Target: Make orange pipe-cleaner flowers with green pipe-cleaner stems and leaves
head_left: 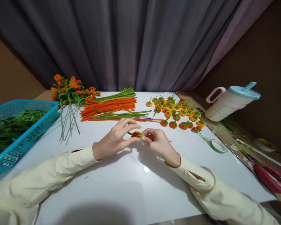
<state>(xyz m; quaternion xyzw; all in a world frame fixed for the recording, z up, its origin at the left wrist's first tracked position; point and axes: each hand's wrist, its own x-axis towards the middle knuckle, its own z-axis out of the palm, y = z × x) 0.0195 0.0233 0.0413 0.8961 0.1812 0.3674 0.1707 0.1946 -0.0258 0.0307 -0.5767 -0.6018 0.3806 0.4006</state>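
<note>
Between my two hands, above the middle of the white board, is a small orange pipe-cleaner flower (136, 133) with green pieces at it. My left hand (119, 136) has its thumb and fingers closed around the flower's left side, a green strip between them. My right hand (156, 142) pinches the green part at the flower's right edge with thumb and forefinger. Just beyond my hands lie a bundle of orange pipe cleaners (110, 107) and some green pipe cleaners (124, 114). Finished-looking orange and yellow flower heads (168, 113) are spread to the right.
At left stands a blue basket (57, 107) of green leaves (11, 131). Stemmed orange flowers (73, 84) lie at the back left. On the right are a roll of green tape (218, 146), a cup with a blue lid (229, 104) and red-handled pliers (268, 178). A grey curtain (131, 43) hangs behind.
</note>
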